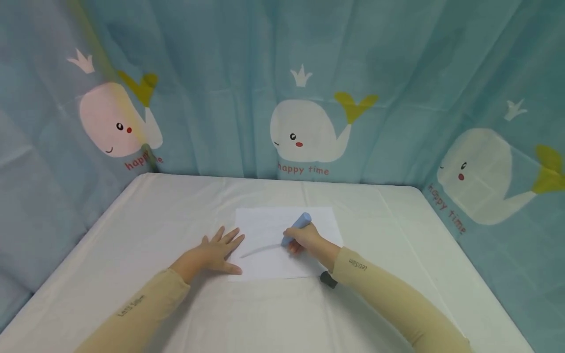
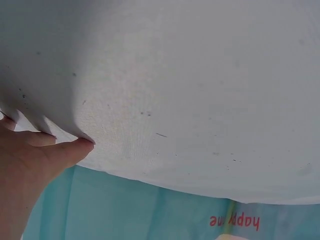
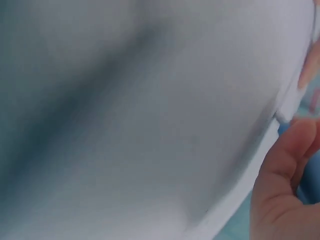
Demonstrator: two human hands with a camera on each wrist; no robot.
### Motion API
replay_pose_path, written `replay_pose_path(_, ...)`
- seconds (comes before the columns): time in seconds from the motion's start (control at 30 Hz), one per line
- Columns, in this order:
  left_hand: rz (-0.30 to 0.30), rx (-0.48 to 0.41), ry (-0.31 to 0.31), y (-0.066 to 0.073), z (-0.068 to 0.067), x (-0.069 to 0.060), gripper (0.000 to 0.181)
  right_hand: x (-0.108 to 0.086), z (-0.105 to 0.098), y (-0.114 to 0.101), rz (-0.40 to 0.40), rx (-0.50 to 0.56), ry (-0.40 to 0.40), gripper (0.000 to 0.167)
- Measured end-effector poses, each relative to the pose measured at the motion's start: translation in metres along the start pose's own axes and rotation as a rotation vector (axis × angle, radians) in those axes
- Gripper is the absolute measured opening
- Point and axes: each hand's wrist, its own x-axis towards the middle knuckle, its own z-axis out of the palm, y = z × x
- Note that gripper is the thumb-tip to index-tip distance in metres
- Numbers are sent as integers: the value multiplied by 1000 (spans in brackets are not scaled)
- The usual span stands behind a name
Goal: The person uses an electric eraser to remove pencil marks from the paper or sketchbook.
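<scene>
A white sheet of paper (image 1: 273,267) lies on the table. My right hand (image 1: 304,238) grips a thick light-blue marker (image 1: 302,220), tilted with its lower end at the paper. From there a thin grey line (image 1: 260,248) runs leftward across the sheet. In the right wrist view, the thumb and part of the blue marker (image 3: 312,175) show at the right edge; the tip is hidden. With fingers spread, my left hand (image 1: 216,253) rests flat at the paper's left edge. The left wrist view catches only part of that hand (image 2: 35,157).
A small black cylindrical piece, perhaps a cap (image 1: 328,279), lies by the paper's lower right edge, beside the right sleeve (image 1: 388,294). White cloth covers the table (image 1: 176,206). Behind and at the sides hangs a teal curtain (image 1: 220,98) printed with whales.
</scene>
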Motion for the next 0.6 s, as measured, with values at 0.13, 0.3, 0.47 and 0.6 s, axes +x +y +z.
replay_pose_path(0.13,3,3,0,0,-1,1,102,0,0,-1,-2,4,12,32)
replay_pose_path(0.3,1,-10,-5,1,-1,0,102,0,0,0,8,1,14,32)
replay_pose_path(0.47,9,-22,-1,1,1,0,102,2,-3,2,2,50,28,28)
replay_pose_path(0.6,7,-29,6,1,3,0,102,5,-3,1,3,54,39,28)
